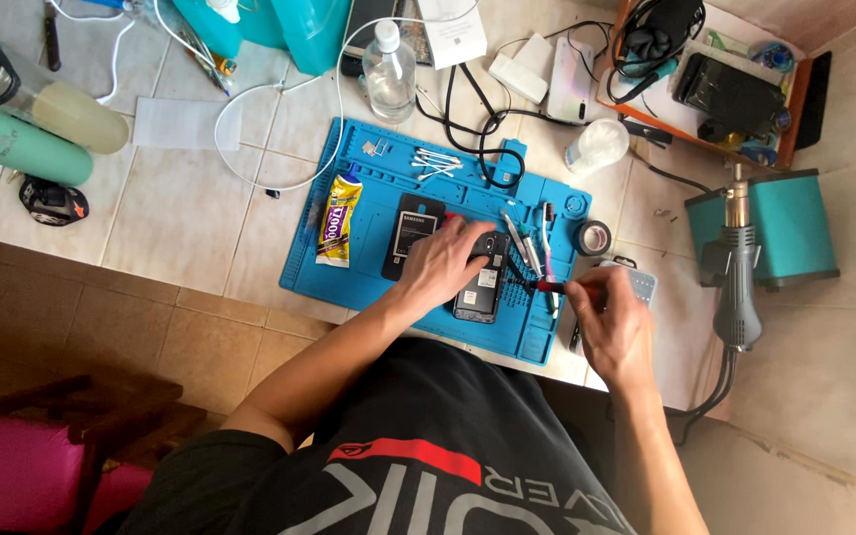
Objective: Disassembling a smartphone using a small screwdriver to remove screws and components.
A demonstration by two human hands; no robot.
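Left hand: the left hand point(441, 260) lay palm down on the opened phone point(481, 282), fingers spread and pressing its upper part; it clamped nothing.
Right hand: the right hand point(610, 315) was closed around a small screwdriver point(550, 286) with a red collar, the fingers pinched together on its handle.
Screwdriver: its tip pointed left towards the right edge of the phone (whether it touched the phone could not be told).
Phone: dark, back cover off, lying upright on the lower middle of the blue work mat point(369, 213), between the two hands.
Battery: a black battery point(411, 234) lay on the mat just left of the left hand, partly under its thumb side.
Glue tube: a yellow tube of adhesive point(339, 220) lay on the left part of the mat, well apart from the phone.
Tweezers: tweezers and slim tools point(521, 241) lay on the mat just right of the phone's top.
Cotton swabs: a few cotton swabs point(436, 163) sat in the mat's upper section.
Surroundings: a roll of tape point(593, 237) lay just off the mat's right edge; a clear bottle point(389, 71) stood beyond the mat; a hot-air gun point(738, 282) rested in its teal station at the right of the tiled tabletop point(180, 213).
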